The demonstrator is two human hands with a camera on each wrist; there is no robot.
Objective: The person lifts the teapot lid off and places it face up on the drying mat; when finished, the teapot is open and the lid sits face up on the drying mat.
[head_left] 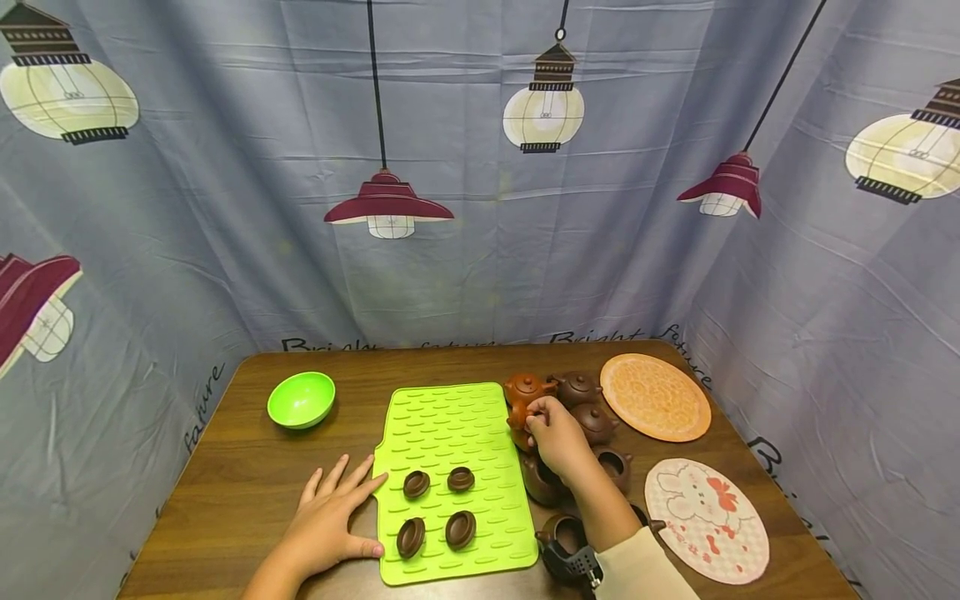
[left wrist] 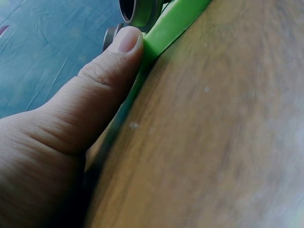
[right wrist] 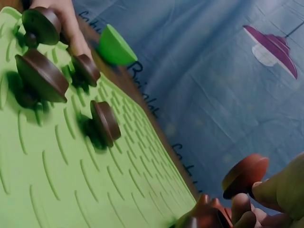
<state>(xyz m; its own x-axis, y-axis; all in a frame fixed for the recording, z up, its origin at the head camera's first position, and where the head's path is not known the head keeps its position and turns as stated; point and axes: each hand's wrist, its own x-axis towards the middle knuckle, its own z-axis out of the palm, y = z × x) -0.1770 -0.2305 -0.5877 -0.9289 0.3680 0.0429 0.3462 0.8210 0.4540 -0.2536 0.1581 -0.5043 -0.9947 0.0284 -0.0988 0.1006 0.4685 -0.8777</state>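
Observation:
In the head view my right hand [head_left: 561, 442] pinches a reddish-brown teapot lid [right wrist: 247, 173] between thumb and fingers. The right wrist view shows that lid tilted up, above a reddish teapot [right wrist: 203, 212]. Another reddish teapot [head_left: 528, 387] with its lid on stands just beyond the hand. My left hand [head_left: 326, 518] lies with fingers spread on the table, its thumb and fingertips at the left edge of a green ridged mat [head_left: 450, 433]. Several dark brown teapot lids [head_left: 460, 529] rest upside down on the mat, knobs downward.
Dark lidded teapots [head_left: 595, 422] stand right of the mat, with lidless ones [head_left: 542, 483] nearer, partly under the right forearm. A green bowl [head_left: 302, 400] sits at the back left. An orange round placemat [head_left: 656, 397] and a rabbit-printed placemat [head_left: 707, 521] lie on the right.

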